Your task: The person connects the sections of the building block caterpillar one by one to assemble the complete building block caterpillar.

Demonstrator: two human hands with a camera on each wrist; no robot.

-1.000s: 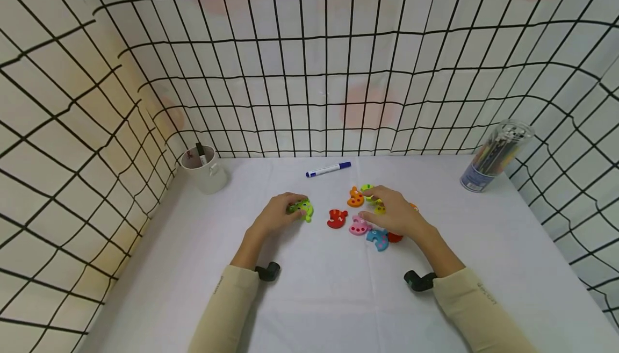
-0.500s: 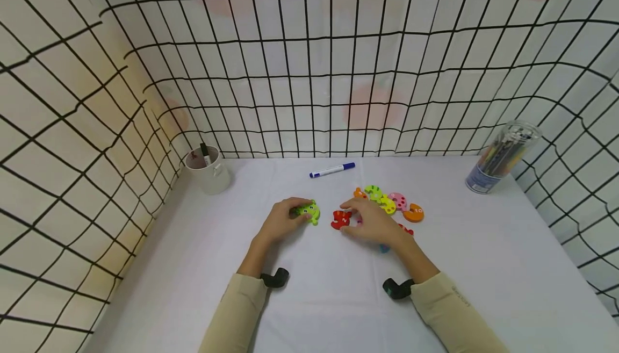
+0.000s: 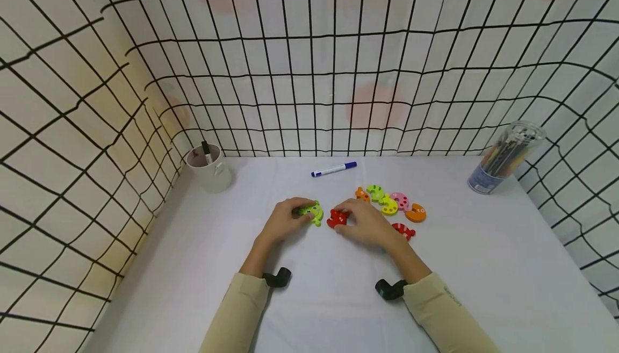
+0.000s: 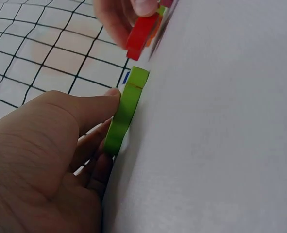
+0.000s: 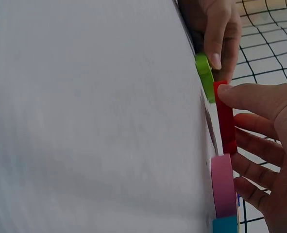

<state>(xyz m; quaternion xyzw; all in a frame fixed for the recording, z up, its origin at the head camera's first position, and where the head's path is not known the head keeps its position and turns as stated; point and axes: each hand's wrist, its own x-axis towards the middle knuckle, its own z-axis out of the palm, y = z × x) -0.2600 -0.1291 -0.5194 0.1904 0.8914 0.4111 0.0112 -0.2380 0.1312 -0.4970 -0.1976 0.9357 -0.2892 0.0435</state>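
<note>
My left hand [image 3: 282, 221] pinches a flat green animal-shaped piece [image 3: 315, 213] between thumb and fingers; in the left wrist view the green piece [image 4: 127, 111] stands edge-on to the camera. Just to its right, my right hand [image 3: 365, 225] grips a red animal-shaped number piece [image 3: 337, 218] marked 2. A small gap separates the two pieces in the head view. From the right wrist, the thumb presses the near edge of the red piece [image 5: 226, 121]. A pink piece [image 5: 223, 187] and a blue piece [image 5: 225, 224] lie close by, mostly hidden under the right hand in the head view.
Right of the hands lie more pieces: yellow [image 3: 389, 206], light green [image 3: 374, 192], orange [image 3: 416, 213] and red [image 3: 403, 230]. A blue-capped marker [image 3: 333, 169] lies behind. A mug [image 3: 210, 173] stands back left, a pencil jar [image 3: 503, 159] back right. Black wire mesh [image 3: 333, 73] surrounds the table.
My right hand has moved left from above the cluster of pieces, taken hold of the red piece and brought it slightly nearer the green one. The left hand keeps its hold.
</note>
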